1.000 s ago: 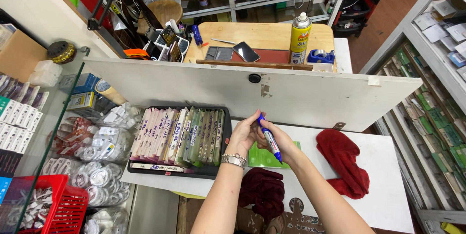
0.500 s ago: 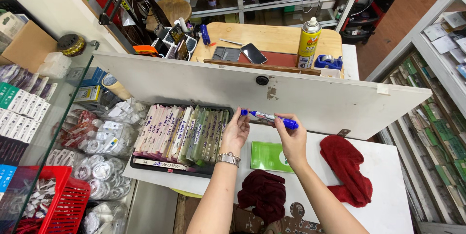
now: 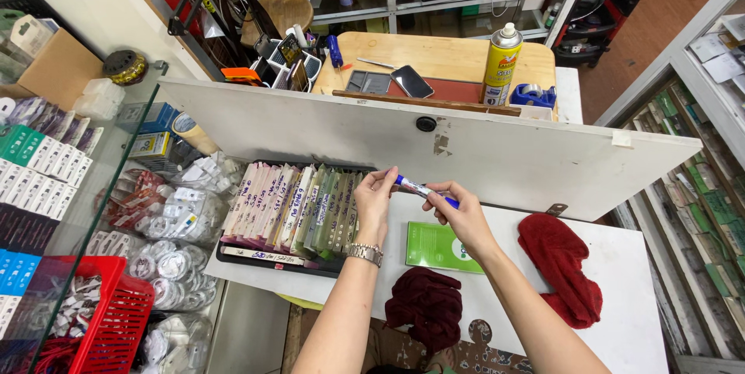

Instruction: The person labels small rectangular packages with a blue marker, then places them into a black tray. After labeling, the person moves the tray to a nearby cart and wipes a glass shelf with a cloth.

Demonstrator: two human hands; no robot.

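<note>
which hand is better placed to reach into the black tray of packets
Left. The left hand pinches the marker at its end right beside the tray of packets. The right hand holds the marker's other end, farther away, above the green card.

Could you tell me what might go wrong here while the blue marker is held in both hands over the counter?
The blue marker is pinched only at its ends by the left hand and right hand, so it could slip and drop onto the green packet or the white counter. If its tip is bare, which I cannot tell, ink might mark the fingers or the packets in the black tray beside it.
</note>
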